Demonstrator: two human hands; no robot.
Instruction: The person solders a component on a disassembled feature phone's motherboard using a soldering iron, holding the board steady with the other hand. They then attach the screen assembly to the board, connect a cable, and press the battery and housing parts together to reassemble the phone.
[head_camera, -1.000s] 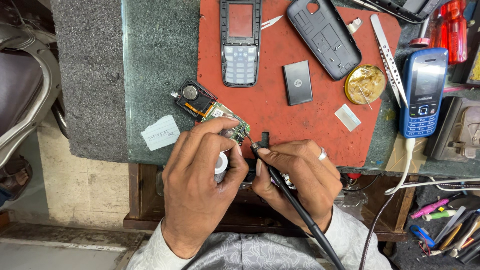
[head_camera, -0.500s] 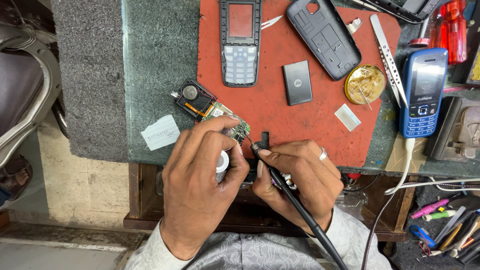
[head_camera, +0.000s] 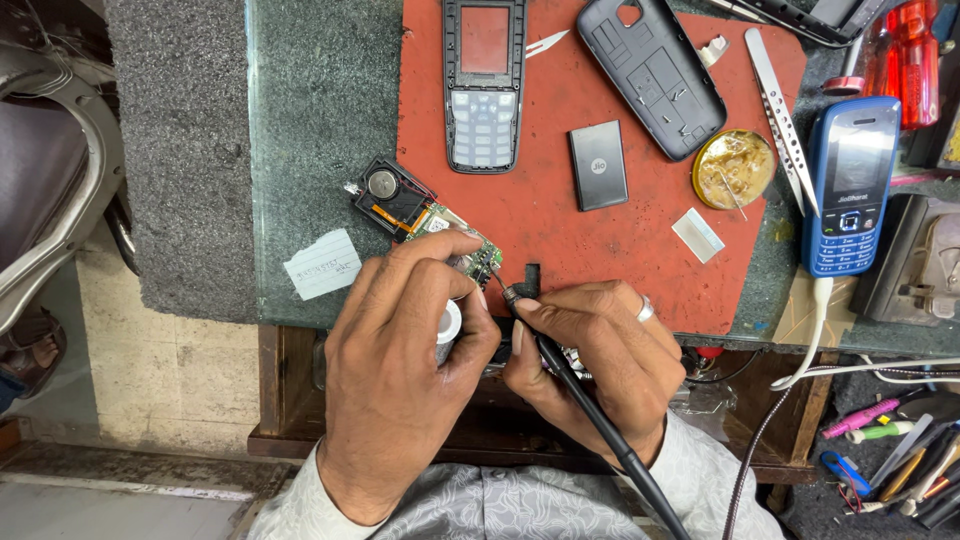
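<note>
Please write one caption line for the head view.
Right hand touches black soldering iron to small green circuit board steadied by left hand.

Bare green top (head_camera: 320, 110) lies open far left; far right, keypad (head_camera: 484, 85), back cover (head_camera: 650, 75), battery (head_camera: 598, 165), tin (head_camera: 733, 168) and tweezers (head_camera: 782, 120) crowd the mat (head_camera: 540, 220).

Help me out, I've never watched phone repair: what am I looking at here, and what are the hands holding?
One head-worn camera looks down at a person's two bare hands over a workbench. The right hand holds a black soldering iron, its tip at a small circuit board. The left hand steadies that board and grips a small white spool. On the red mat lie a phone front, a back cover, a battery, and a round tin. Tweezers and a blue phone lie to the right.
</note>
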